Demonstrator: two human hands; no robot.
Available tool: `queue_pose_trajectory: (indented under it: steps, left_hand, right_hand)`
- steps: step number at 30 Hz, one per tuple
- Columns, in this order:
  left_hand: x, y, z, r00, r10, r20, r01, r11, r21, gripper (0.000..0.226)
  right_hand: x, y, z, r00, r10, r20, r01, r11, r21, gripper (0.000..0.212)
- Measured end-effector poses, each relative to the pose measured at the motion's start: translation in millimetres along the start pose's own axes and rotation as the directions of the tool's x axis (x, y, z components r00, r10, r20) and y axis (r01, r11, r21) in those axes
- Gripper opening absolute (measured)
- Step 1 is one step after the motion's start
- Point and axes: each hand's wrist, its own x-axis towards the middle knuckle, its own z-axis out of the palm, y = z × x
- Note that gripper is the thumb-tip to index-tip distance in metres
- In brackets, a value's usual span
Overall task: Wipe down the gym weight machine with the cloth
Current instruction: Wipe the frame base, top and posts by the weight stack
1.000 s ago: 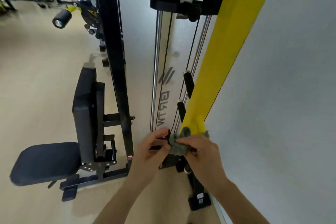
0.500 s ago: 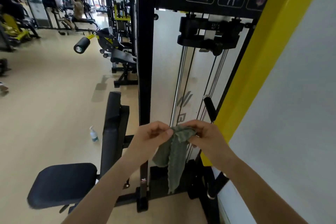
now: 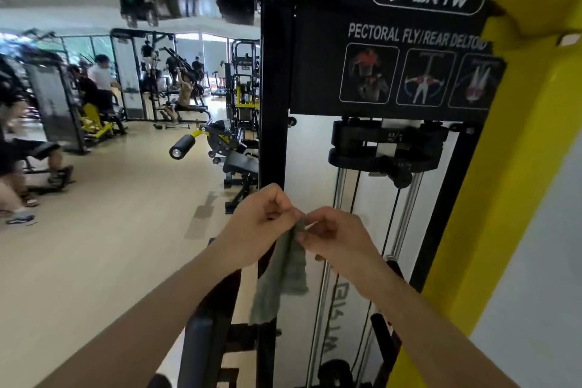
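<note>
**Cloth held up in front of the fly machine**

Pale wooden gym floor (image 3: 104,249) runs off to the far left, under rows of black-and-yellow machines where several people train. Near the middle, the left hand (image 3: 263,224) and the right hand (image 3: 337,236) meet at chest height, fingers curled, each pinching the top edge of a grey-green cloth (image 3: 282,277). That cloth hangs limp below them in soft, ribbed folds, its lower corner dangling in front of a black upright post (image 3: 272,104) of the weight machine (image 3: 390,148). Whether it touches the post is not clear.

Right of the hands, chrome guide rods (image 3: 406,214) and thin black cables drop from a black top block against a white panel. Above sits a dark placard (image 3: 390,63) reading "PECTORAL FLY/REAR DELTOID", with three muscle diagrams and a BRTW logo. Low and near, the padded black backrest (image 3: 201,353) of the seat shows. A bright yellow band (image 3: 516,167) edges the grey wall on the right. Further left, a round black foam roller (image 3: 182,148) juts from another machine.
</note>
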Motion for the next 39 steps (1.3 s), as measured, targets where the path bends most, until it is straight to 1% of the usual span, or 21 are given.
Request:
queue_pose_trajectory:
  steps: [3,6,8,11,13,14,16,17,19,20,22,23,24,26,27,28,29,31,34,37,39]
  left_hand:
    - [25,5,-26,0.998,0.045,-0.032,-0.042,0.994,0.097,0.020]
    - [47,14,-59,0.988,0.155,0.011,-0.153,0.961,0.228,0.018]
    - [60,25,-82,0.981,0.184,0.060,-0.193,0.944,0.269,0.014]
    - [78,40,-115,0.979,0.167,0.115,-0.195,0.932,0.307,0.016]
    - [91,48,-131,0.974,0.192,0.120,-0.223,0.907,0.357,0.013]
    - [97,51,-137,0.972,0.221,0.084,-0.237,0.898,0.371,0.009]
    - [110,56,-144,0.956,0.281,-0.084,-0.230,0.896,0.379,0.005]
    - [116,57,-144,0.937,0.295,-0.184,-0.215,0.908,0.360,0.006]
    - [125,59,-138,0.884,0.294,-0.363,-0.194,0.938,0.287,0.007]
    - [129,61,-133,0.862,0.266,-0.432,-0.194,0.960,0.203,0.008]
    - [138,62,-123,0.858,0.123,-0.498,-0.184,0.980,-0.074,0.006]
    - [144,60,-118,0.865,0.055,-0.500,-0.170,0.968,-0.187,0.007]
    - [149,57,-114,0.865,0.025,-0.501,-0.172,0.953,-0.250,0.009]
    - [157,47,-108,0.869,0.028,-0.494,-0.179,0.948,-0.262,0.016]
    - [158,44,-105,0.875,0.044,-0.482,-0.184,0.952,-0.247,0.017]
    - [159,41,-103,0.880,0.065,-0.470,-0.191,0.955,-0.225,0.017]
    - [159,38,-101,0.886,0.090,-0.455,-0.196,0.962,-0.191,0.016]
    - [159,36,-99,0.900,0.135,-0.415,-0.205,0.970,-0.129,0.020]
    - [168,38,-102,0.896,0.175,-0.408,-0.247,0.960,-0.130,0.030]
    - [177,49,-107,0.902,0.182,-0.391,-0.281,0.936,-0.212,0.034]
    - [182,55,-107,0.907,0.211,-0.363,-0.308,0.923,-0.232,0.036]
  right_hand:
    - [25,-17,-2,0.997,-0.060,-0.038,0.059,0.998,-0.033,0.017]
    - [47,-45,-10,0.981,-0.194,-0.028,0.184,0.959,-0.214,0.020]
    - [59,-63,-16,0.954,-0.293,-0.068,0.253,0.903,-0.346,0.017]
    - [73,-92,-23,0.900,-0.402,-0.165,0.277,0.822,-0.497,0.012]
    - [81,-109,-24,0.864,-0.453,-0.221,0.286,0.801,-0.525,0.013]
    - [85,-117,-22,0.849,-0.461,-0.257,0.296,0.819,-0.491,0.014]
    - [94,-132,-16,0.812,-0.469,-0.348,0.332,0.861,-0.385,0.016]
    - [99,-136,-12,0.782,-0.483,-0.393,0.360,0.866,-0.347,0.016]
    - [111,-143,-5,0.709,-0.551,-0.439,0.422,0.831,-0.363,0.016]
    - [116,-146,-1,0.688,-0.585,-0.430,0.444,0.807,-0.389,0.018]
    - [126,-147,4,0.688,-0.631,-0.358,0.472,0.764,-0.440,0.032]
    - [130,-145,7,0.695,-0.652,-0.302,0.469,0.731,-0.496,0.039]
    - [133,-140,11,0.692,-0.682,-0.237,0.456,0.668,-0.588,0.046]
    - [139,-126,17,0.662,-0.743,-0.095,0.392,0.452,-0.801,0.055]
    - [142,-117,20,0.649,-0.760,-0.039,0.352,0.346,-0.870,0.060]
    - [142,-111,22,0.643,-0.766,-0.005,0.309,0.265,-0.913,0.065]
    - [143,-106,23,0.643,-0.766,0.005,0.265,0.216,-0.940,0.069]
    - [145,-107,22,0.626,-0.780,-0.013,0.168,0.152,-0.974,0.069]
    - [151,-127,15,0.603,-0.797,-0.019,0.038,0.053,-0.998,0.063]
    - [160,-147,7,0.610,-0.792,-0.007,0.012,0.019,-1.000,0.067]
    - [164,-159,0,0.603,-0.798,0.004,0.012,0.004,-1.000,0.069]
